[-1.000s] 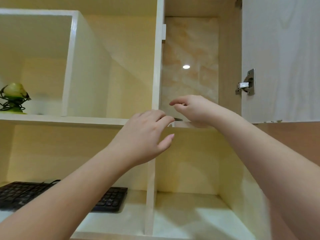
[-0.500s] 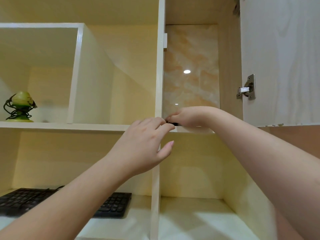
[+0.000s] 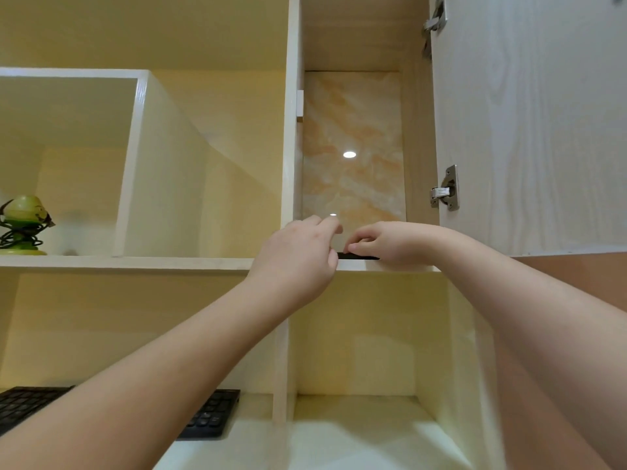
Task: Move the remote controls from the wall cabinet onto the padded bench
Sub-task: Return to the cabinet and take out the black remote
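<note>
Both my hands reach up to the shelf [image 3: 400, 266] of the open wall cabinet compartment. A thin black remote control [image 3: 356, 256] lies flat at the shelf's front edge; only its dark front edge shows. My right hand [image 3: 393, 245] curls over it with fingers pinching its left end. My left hand [image 3: 298, 259] is just left of it, fingers reaching in over the shelf edge toward the same remote; whether they touch it is hidden. The padded bench is out of view.
The cabinet door [image 3: 529, 123] stands open at the right, its hinge [image 3: 446, 189] beside my right wrist. A green ornament [image 3: 23, 225] sits on the left shelf. A black keyboard [image 3: 203, 418] lies in the lower compartment. A vertical divider [image 3: 291, 130] splits the compartments.
My left hand has risen and moved right to the shelf edge beside the right hand. My right hand has closed down onto the black remote. The view has tilted upward.
</note>
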